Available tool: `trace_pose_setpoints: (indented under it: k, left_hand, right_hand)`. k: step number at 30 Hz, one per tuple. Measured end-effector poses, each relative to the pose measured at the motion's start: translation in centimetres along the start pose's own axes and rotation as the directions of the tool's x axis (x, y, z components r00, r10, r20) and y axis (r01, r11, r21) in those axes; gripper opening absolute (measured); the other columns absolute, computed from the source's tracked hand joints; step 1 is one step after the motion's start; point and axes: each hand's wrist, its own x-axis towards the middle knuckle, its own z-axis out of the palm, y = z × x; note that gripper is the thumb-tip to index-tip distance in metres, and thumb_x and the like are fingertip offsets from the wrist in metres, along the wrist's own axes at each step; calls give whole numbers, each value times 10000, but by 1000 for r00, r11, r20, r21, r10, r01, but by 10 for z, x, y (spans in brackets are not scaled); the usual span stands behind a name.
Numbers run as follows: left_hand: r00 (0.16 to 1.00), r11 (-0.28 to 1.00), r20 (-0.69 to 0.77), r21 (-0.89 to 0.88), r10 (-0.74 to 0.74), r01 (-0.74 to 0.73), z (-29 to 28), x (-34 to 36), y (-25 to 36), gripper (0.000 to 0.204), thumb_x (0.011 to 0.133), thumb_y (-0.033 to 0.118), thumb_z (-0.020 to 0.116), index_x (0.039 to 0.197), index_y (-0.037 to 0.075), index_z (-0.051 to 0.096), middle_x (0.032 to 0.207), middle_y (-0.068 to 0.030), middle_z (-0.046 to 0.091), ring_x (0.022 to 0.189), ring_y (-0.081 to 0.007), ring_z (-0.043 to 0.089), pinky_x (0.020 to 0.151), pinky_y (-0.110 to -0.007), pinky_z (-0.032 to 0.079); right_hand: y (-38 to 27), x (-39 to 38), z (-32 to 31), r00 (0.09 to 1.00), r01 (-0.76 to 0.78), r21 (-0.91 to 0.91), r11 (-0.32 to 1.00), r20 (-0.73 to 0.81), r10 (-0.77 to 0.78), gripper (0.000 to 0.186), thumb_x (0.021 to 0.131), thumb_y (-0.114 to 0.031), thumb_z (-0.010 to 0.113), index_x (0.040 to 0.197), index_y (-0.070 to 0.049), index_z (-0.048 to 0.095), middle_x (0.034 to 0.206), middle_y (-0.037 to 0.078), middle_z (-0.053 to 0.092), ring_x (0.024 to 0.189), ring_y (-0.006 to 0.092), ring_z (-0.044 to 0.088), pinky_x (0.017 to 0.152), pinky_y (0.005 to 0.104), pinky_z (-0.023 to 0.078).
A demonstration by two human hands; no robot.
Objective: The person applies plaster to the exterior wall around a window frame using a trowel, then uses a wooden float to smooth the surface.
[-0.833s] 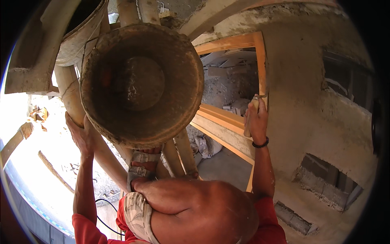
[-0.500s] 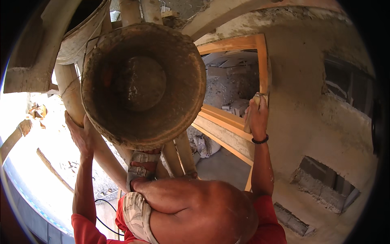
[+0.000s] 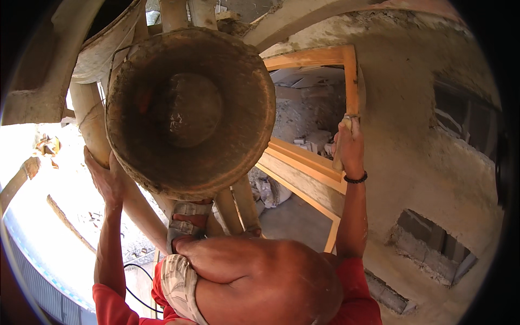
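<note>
My left hand (image 3: 106,177) is wrapped round a thick round pole (image 3: 89,122) at the left, its fingers partly hidden behind the pole. In my right hand (image 3: 351,147) is a hand tool with a pale wooden handle (image 3: 338,157); its working end is mostly hidden. That tool lies close along the inner right edge of an orange-brown wooden window frame (image 3: 351,81), against the plastered wall (image 3: 401,135). Between my hands stands a large mortar-crusted bucket (image 3: 197,111), dark inside with a little wet residue at its bottom.
A second bucket (image 3: 103,62) stands at the far left beside a wide plank (image 3: 35,103). Several poles (image 3: 230,211) run under my sandalled foot (image 3: 189,219). The wall has rough rectangular openings (image 3: 433,244). Rubble (image 3: 303,119) shows through the window; bright ground lies below at left.
My right hand and its tool have shifted slightly up and to the right along the window frame. My left hand keeps its hold on the pole.
</note>
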Motion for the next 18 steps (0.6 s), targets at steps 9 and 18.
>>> trace_pose_setpoints:
  k: [9, 18]
  left_hand:
    - [1000, 999, -6, -13, 31, -31, 0, -1, 0, 775, 905, 333, 639, 1485, 12, 237, 1463, -260, 370, 1328, -426, 391, 1095, -466, 330]
    - [1000, 1000, 16, -16, -26, 26, -2, -2, 3, 769, 910, 325, 636, 1487, 14, 234, 1468, -259, 362, 1338, -421, 383, 1101, -464, 324]
  right_hand:
    - [13, -25, 8, 988, 151, -26, 988, -13, -152, 451, 980, -229, 541, 1356, 3, 451, 722, 27, 523, 590, 79, 508, 474, 247, 439]
    - [23, -17, 15, 988, 116, -52, 992, -100, -121, 440, 979, -211, 528, 1357, -4, 437, 762, 33, 528, 584, 91, 514, 462, 258, 457]
